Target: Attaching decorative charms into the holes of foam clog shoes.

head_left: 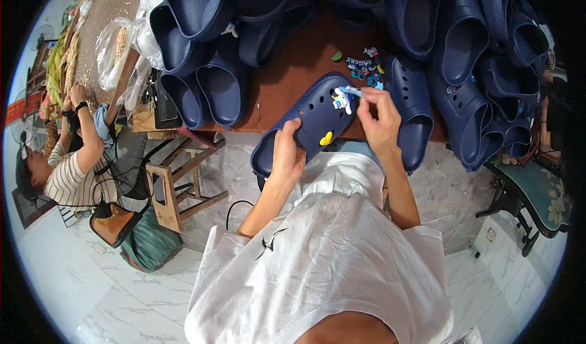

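A navy blue clog with vent holes lies tilted at the table's near edge, its toe pointing away to the right. My left hand is closed round its side, the thumb on top. A white cartoon charm and a yellow charm sit on the clog's upper. Just over the toe, my right hand pinches a small light-blue shoe charm; the fingers partly hide it. Beside that hand stands another navy clog with bare holes.
Loose charms lie in a small pile on the brown table, with a green piece nearby. Many navy clogs crowd the table's back and sides. A wooden stool stands lower left; another person sits at far left.
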Demonstrator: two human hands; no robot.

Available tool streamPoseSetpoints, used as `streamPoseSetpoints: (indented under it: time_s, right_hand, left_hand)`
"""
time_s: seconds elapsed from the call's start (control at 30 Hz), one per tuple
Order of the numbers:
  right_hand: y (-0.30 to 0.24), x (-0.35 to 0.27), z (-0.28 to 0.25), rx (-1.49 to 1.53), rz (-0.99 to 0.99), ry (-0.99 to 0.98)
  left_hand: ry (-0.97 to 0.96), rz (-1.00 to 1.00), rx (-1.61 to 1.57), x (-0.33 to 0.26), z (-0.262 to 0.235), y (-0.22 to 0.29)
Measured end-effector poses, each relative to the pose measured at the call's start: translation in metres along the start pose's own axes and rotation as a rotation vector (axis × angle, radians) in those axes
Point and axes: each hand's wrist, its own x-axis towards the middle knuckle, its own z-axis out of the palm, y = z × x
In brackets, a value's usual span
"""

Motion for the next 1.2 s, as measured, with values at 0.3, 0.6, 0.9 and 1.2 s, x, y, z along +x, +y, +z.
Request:
streamPoseSetpoints:
  time_s: [0.3,0.6,0.9,1.2]
  right_hand:
    - [-0.014,-0.003,0.009,-0.008,-0.303,-0.271]
    - [-0.021,0.0,0.003,-0.099,-0.328,-0.337]
    - [-0.021,-0.006,0.002,-0.059,-0.308,-0.277]
    - [-0.026,-0.008,0.0,-0.003,-0.261,-0.247]
  left_hand:
    - [-0.041,-0.013,-0.033,0.002,0.015,-0.005]
    - [-0.06,0.073,0.119,0.006,0.018,-0.013]
    - [-0.083,0.195,0.207,-0.002,0.027,-0.016]
    - [-0.048,0.255,0.231,0.002,0.02,-0.027]
